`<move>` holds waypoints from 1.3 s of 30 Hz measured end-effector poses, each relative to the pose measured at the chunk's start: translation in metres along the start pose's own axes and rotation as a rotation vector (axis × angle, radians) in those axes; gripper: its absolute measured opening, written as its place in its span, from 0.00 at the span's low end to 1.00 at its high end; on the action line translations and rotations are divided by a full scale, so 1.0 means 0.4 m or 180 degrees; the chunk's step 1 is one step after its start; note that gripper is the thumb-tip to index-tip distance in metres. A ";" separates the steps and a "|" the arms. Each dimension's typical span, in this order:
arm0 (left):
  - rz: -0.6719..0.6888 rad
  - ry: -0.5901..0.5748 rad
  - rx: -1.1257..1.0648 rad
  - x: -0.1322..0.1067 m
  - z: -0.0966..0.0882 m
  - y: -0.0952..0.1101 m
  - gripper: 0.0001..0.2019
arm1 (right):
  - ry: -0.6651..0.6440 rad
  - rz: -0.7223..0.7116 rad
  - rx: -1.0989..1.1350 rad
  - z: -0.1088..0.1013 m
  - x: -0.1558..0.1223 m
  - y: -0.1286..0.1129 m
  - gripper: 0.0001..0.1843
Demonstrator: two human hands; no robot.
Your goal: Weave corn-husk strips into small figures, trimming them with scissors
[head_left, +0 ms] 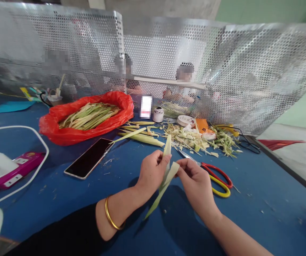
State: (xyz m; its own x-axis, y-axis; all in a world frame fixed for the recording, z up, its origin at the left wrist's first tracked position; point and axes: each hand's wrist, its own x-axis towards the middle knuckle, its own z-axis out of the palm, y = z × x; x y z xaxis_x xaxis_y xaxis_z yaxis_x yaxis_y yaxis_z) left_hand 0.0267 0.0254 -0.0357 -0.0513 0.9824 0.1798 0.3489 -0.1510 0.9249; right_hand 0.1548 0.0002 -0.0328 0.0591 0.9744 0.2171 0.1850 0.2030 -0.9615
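Observation:
Between finger and thumb of my left hand point(151, 170) is a pale green leaf strip point(158, 199), one end pointing up past the knuckles and a thin tip hanging toward me. My right hand point(197, 185) pinches a broad, bent-over end of the leaf at its right side. Whether this is one folded leaf or two overlapping ones I cannot tell. Scissors point(220, 177) with red and yellow handles lie just beyond my right hand, their blades partly hidden behind it. Several more leaf strips point(142, 137) lie on the blue table past my hands.
A red plastic bag point(86, 137) full of leaf strips stands back left, beside a dark phone point(90, 160). Leaf scraps point(200, 140), a tape roll point(186, 121) and a small jar point(158, 115) lie farther back. At left are a purple power strip point(16, 170) and white cable. Perforated metal screens point(166, 46) separate people beyond.

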 end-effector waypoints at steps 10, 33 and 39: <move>0.0356 0.0238 0.0401 0.004 -0.014 0.011 0.15 | -0.0347 0.0436 0.0288 0.006 0.008 0.009 0.08; 0.0100 0.0203 0.0232 0.008 -0.005 0.001 0.18 | 0.0016 0.0109 0.0352 0.003 0.006 0.004 0.07; 0.0579 0.0300 0.0603 0.002 -0.013 0.005 0.17 | -0.0537 0.0475 0.0414 0.010 0.002 0.017 0.08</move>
State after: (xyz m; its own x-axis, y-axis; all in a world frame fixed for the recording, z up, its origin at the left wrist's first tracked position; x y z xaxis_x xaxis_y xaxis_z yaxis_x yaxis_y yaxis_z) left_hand 0.0224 0.0255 -0.0321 -0.0556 0.9251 0.3756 0.5286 -0.2919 0.7971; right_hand 0.1523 0.0027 -0.0398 -0.0904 0.9946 0.0507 0.0582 0.0561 -0.9967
